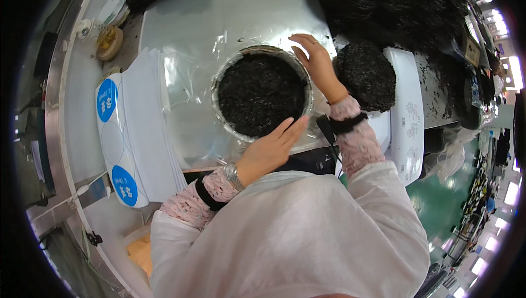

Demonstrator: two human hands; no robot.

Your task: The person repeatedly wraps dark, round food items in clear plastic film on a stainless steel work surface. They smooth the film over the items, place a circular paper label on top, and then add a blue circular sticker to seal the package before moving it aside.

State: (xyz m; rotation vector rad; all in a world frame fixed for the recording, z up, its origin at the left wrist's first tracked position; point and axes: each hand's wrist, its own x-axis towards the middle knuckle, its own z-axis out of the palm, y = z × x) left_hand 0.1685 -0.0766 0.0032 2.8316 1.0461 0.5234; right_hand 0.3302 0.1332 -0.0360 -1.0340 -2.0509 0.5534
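Observation:
A round ring mould (216,111) with a pale, wrapped-looking rim lies before me, filled with dark, flaky, leaf-like material (263,92). My left hand (269,150) lies flat along the near right of the rim, fingers stretched out and seeming to touch its edge. At the far right of the ring, my right hand (314,57) is curved with thumb and fingers apart, holding nothing. Its thumb hangs close to the rim; contact is unclear. Clear plastic film (185,92) lies under and around the ring on a pale, shiny board (230,6).
A dark round cake (365,78) sits right of my right wrist, beside a white package (407,121) with printing. Large dark heaps (390,6) cover the far right. White sheets (148,129) and a blue-dotted white package (113,141) flank the left. A kitchen-type scale (109,43) stands far left.

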